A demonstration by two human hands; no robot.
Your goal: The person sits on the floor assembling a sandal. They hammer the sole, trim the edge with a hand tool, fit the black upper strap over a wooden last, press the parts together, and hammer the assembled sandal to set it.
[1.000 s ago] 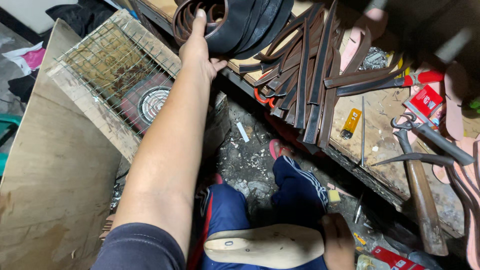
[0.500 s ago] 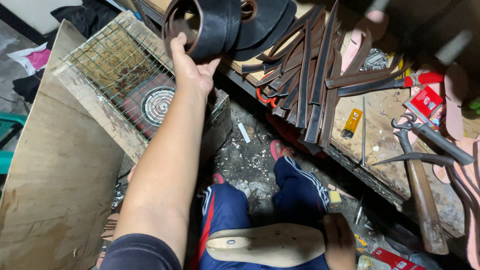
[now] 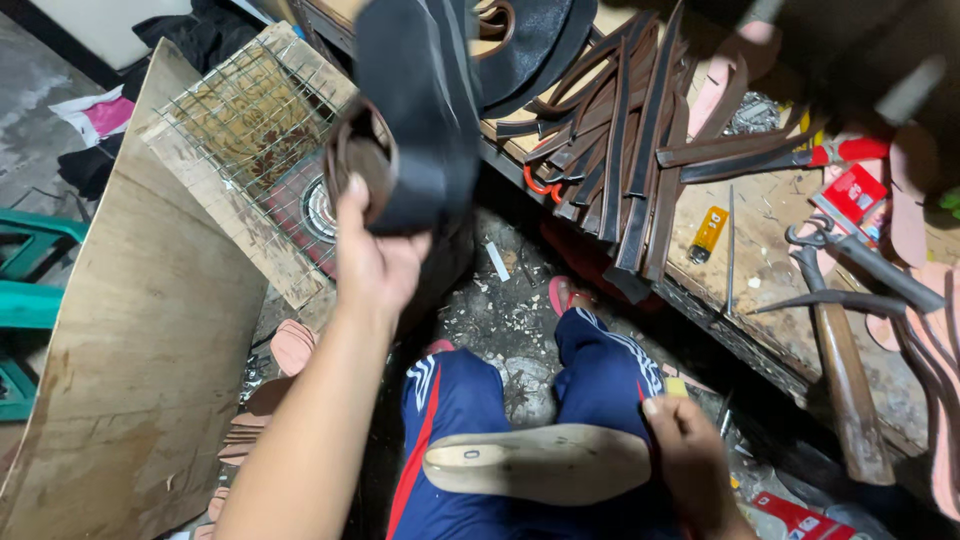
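Left hand (image 3: pixel 375 262) at centre frame: your fingers are closed around a roll of dark strap material (image 3: pixel 415 150), lifted toward upper centre | Right hand (image 3: pixel 690 450) at lower right: gripping the pale wooden shoe last (image 3: pixel 540 462) laid across your lap | Workbench (image 3: pixel 780 270) at right, strewn with leather strips (image 3: pixel 625 150).

A dark, wide rolled strip of leather-like material (image 3: pixel 415 130) hangs lifted above the floor, its coiled brown end gripped at the bottom. A pale wooden shoe last (image 3: pixel 540 462) lies sideways across the lap, sole edge up.
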